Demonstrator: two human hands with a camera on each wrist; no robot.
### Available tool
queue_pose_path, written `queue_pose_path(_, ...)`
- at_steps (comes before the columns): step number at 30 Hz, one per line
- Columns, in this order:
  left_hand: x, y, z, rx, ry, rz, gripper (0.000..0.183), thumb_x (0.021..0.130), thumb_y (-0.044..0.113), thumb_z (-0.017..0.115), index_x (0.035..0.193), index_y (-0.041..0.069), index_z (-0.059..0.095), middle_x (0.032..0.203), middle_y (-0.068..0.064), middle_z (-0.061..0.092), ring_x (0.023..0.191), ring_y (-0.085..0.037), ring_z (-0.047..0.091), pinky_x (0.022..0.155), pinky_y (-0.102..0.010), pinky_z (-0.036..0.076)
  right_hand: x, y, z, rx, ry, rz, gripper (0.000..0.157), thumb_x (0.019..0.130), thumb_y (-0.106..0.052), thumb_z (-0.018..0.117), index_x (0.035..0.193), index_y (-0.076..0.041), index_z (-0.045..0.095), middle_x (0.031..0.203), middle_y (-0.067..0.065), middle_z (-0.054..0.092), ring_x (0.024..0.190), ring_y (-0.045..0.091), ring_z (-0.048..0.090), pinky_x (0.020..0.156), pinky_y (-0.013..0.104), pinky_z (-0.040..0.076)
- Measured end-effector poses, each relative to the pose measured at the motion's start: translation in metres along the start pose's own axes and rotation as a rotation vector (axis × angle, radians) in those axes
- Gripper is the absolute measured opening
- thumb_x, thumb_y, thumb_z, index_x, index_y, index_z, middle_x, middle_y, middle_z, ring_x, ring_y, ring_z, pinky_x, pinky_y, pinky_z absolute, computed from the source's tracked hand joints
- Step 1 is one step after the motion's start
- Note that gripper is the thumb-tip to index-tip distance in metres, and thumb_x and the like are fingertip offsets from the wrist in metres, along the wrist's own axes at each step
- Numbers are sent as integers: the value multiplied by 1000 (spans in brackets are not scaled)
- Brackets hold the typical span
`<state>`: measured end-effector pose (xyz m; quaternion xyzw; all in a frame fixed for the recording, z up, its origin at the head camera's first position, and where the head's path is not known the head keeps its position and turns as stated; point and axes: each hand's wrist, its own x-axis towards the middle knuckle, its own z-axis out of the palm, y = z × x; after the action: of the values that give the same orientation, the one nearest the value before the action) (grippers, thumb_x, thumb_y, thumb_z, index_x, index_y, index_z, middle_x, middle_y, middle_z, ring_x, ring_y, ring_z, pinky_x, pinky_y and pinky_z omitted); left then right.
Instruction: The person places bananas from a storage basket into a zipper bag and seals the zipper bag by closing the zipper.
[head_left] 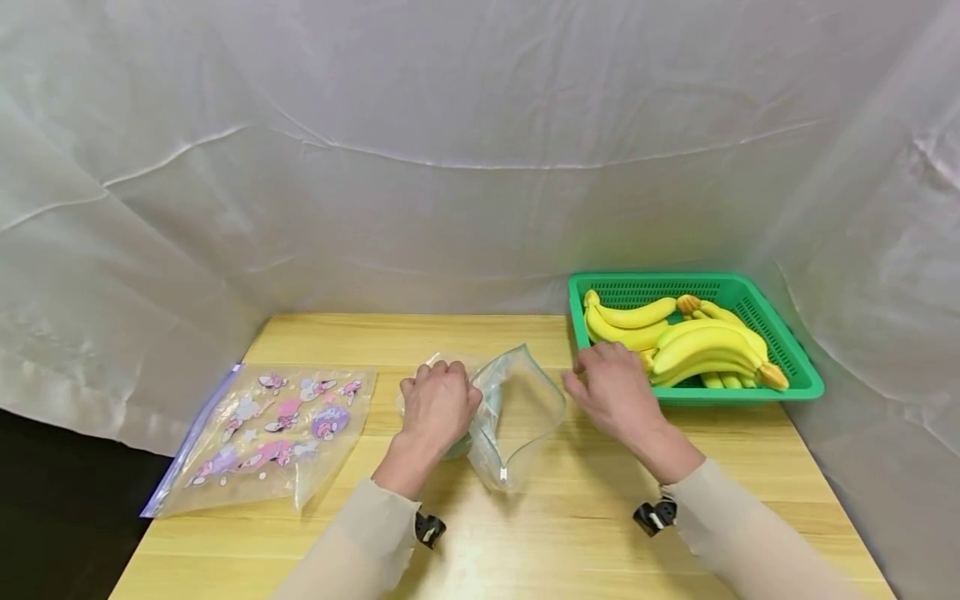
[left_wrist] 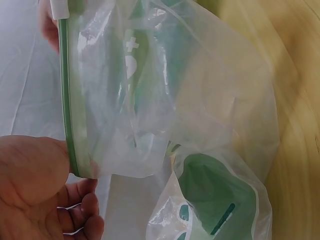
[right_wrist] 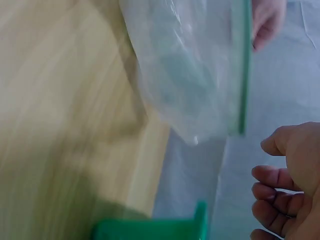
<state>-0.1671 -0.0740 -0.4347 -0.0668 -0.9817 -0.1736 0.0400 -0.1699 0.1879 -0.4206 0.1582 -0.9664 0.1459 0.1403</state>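
Note:
A clear zip bag (head_left: 491, 454) with a green-lined mouth stands upright on the wooden table, its mouth spread wide. My left hand (head_left: 438, 408) pinches the left edge of that mouth between thumb and fingers. In the left wrist view, plastic with a green print (left_wrist: 220, 195) lies below; whether it is the same bag or another, I cannot tell. My right hand (head_left: 618, 392) is apart from the bag, fingers loosely bent and holding nothing, close to the near left corner of a green basket (head_left: 806, 375). Bunches of yellow bananas (head_left: 705, 350) lie in the basket.
On the left of the table (head_left: 562, 542) a clear bag with pink and purple cartoon prints (head_left: 285, 417) and a purple zip lies flat. Grey cloth (head_left: 450, 208) hangs behind the table and along both sides.

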Motion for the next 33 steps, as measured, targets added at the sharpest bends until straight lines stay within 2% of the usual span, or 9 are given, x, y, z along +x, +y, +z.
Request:
queue_pose_path(6, -3, -3, -3, -53, 1, -19, 17, 96, 24, 62, 82, 16, 58, 82, -2, 55, 85, -28, 52, 88, -56, 45, -4, 31, -27, -25, 55, 16, 25, 100, -21, 63, 90, 0, 71, 95, 20, 69, 93, 43, 62, 86, 58, 48)
queue_pose_path(11, -6, -5, -4, -92, 10, -32, 16, 95, 21, 60, 80, 17, 57, 81, -1, 55, 84, -28, 52, 88, -59, 45, -3, 59, -48, -64, 64, 27, 24, 99, -18, 60, 93, 3, 70, 96, 25, 68, 94, 48, 61, 83, 61, 48)
queue_pose_path(14, -7, -5, -4, -102, 13, -34, 16, 95, 21, 59, 79, 17, 56, 81, -1, 55, 84, -28, 52, 89, -60, 45, -1, 80, -60, -98, 52, 41, 24, 98, -16, 60, 99, 7, 69, 102, 29, 67, 100, 51, 59, 86, 63, 46)
queue_pose_path(18, -8, -4, -4, -99, 14, -41, 15, 94, 20, 60, 80, 16, 57, 81, -2, 56, 83, -28, 52, 89, -60, 45, 3, 108, -73, -157, -60, 72, 33, 99, -16, 57, 114, 12, 65, 113, 35, 65, 110, 53, 55, 99, 65, 41)
queue_pose_path(22, -8, -4, -4, -96, 15, -44, 14, 94, 20, 60, 80, 16, 58, 82, -2, 56, 82, -28, 52, 89, -60, 45, 10, 131, -84, -172, -270, 142, 53, 101, -21, 54, 135, 19, 52, 129, 42, 54, 120, 59, 46, 106, 69, 34)
queue_pose_path(26, -8, -5, -4, -98, 17, -45, 14, 93, 20, 61, 80, 16, 58, 82, -2, 57, 82, -27, 52, 88, -61, 46, 18, 147, -92, -177, -458, 211, 73, 101, -31, 59, 150, 18, 36, 148, 48, 36, 134, 68, 30, 110, 77, 28)
queue_pose_path(28, -8, -5, -4, -99, 16, -47, 14, 93, 21, 61, 80, 16, 58, 81, -2, 57, 82, -27, 52, 88, -61, 45, 22, 153, -94, -188, -513, 219, 80, 100, -34, 63, 154, 16, 32, 152, 48, 31, 138, 69, 25, 112, 79, 26)
queue_pose_path(33, -6, -5, -4, -102, 10, -53, 15, 93, 21, 61, 80, 17, 58, 82, -2, 58, 83, -27, 53, 89, -61, 45, 29, 163, -93, -211, -580, 199, 93, 94, -37, 72, 157, 15, 27, 155, 48, 28, 139, 71, 24, 112, 80, 26)
